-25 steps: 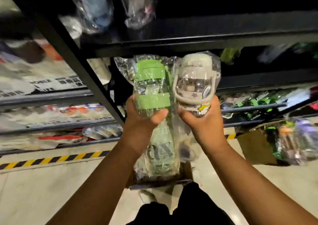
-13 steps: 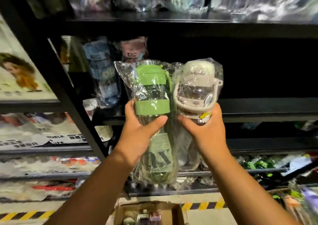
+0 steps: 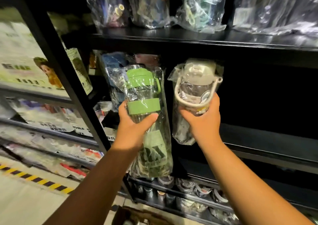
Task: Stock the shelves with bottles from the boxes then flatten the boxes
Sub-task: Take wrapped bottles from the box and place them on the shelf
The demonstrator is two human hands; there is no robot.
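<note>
Dim aisle, facing black rack (image 3: 72, 87). On top shelf (image 3: 189, 37), row of bagged bottles (image 3: 199, 9), close together. On middle shelf (image 3: 258, 144), at left end, blue bottle (image 3: 111, 66) in plastic, partly hidden; further right only darkness.

Gripping green bottle (image 3: 144, 94) with left hand (image 3: 134, 128): fingers and thumb wrapped round the clear body just under the green band, thumb across the front. Bottle inside clear bag, lid up, leaning a little, raised in front of the middle shelf opening, just beside the blue bottle; cannot tell if touching it.

Gripping white bottle (image 3: 197, 83) with right hand (image 3: 203, 123): fingers curled round the lower body, pale handle loop hanging over the front. Also inside clear bag, lid up, lid near underside of top shelf, held before the dark opening, above the middle shelf board and not resting on it.

Both bottles side by side, apart, with dark gap between.

Lower down, on bottom shelf (image 3: 197, 198), row of small cups (image 3: 185, 185) in plastic. At lower edge of view, open box (image 3: 137, 216) on the floor (image 3: 17, 207), contents too blurred to tell.

To the left, second rack (image 3: 34, 97) with flat printed packs (image 3: 25, 66), blurred. On pale floor, yellow-black stripe (image 3: 34, 178) along the racks.
</note>
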